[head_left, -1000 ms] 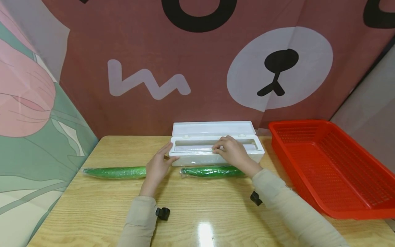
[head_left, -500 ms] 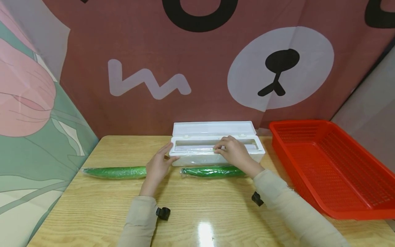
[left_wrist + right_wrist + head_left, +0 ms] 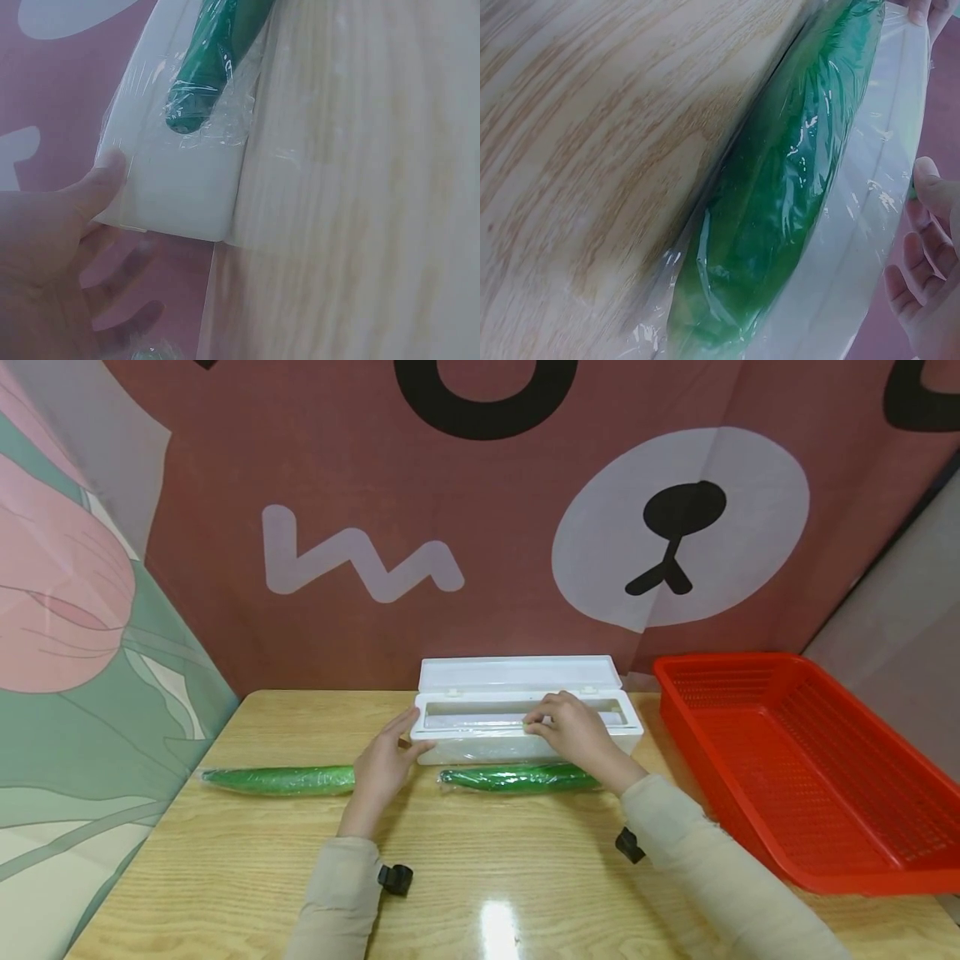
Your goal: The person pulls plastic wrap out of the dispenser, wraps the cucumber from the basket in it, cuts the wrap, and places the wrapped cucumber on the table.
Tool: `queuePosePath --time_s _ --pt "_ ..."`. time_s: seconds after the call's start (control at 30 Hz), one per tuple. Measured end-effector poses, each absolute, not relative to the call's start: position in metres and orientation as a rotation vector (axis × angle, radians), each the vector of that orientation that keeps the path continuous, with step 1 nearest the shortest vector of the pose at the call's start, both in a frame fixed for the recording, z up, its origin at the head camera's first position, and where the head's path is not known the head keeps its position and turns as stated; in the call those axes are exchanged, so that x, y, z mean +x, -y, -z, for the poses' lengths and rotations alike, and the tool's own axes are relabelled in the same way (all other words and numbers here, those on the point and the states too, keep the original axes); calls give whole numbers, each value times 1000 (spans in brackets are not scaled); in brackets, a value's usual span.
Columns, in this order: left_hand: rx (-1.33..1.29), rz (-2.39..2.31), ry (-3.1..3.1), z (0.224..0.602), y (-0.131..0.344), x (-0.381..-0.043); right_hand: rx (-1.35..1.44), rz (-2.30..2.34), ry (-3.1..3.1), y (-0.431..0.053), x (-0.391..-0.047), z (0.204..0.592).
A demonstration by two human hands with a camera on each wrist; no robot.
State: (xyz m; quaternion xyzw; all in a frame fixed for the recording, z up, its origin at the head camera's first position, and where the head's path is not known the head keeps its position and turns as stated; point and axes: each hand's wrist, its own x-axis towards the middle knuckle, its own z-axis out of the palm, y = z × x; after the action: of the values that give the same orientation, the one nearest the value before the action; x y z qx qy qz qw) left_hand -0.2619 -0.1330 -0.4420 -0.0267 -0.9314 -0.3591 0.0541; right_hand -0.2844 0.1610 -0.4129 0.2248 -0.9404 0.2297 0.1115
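Note:
A white cling film dispenser (image 3: 465, 749) stands at the back of the table, its lid raised and a roll inside. My left hand (image 3: 379, 770) holds its left end, thumb on the front and fingers at the side. At the front top edge, my right hand (image 3: 572, 731) pinches a small green slide cutter (image 3: 913, 190), mostly hidden by the fingertips. Directly before the dispenser lies a cucumber (image 3: 502, 777) wrapped in clear film, its right end behind my right wrist. Another wrapped cucumber (image 3: 277, 780) lies to the left, partly covered by my left hand.
A red plastic basket (image 3: 765, 760) stands on the right, close to my right forearm. Behind the wooden table (image 3: 450, 877) hangs a printed brown cloth (image 3: 360, 643), just past the dispenser's lid.
My right hand has slid slightly to the right along the dispenser's edge with the slide cutter. The left hand, dispenser and cucumbers stay where they were.

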Motion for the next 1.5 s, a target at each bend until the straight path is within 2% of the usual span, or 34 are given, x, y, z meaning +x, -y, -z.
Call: queuePosePath --time_s 0.7,1.07,1.5 --pt "-109 1124 2827 442 127 -263 668 -658 2718 -179 -280 408" --pt "-96 1117 2828 440 137 -265 545 -649 2719 -214 -281 410" --pt "-114 1128 2831 445 135 -263 416 -785 2720 -215 -273 419"
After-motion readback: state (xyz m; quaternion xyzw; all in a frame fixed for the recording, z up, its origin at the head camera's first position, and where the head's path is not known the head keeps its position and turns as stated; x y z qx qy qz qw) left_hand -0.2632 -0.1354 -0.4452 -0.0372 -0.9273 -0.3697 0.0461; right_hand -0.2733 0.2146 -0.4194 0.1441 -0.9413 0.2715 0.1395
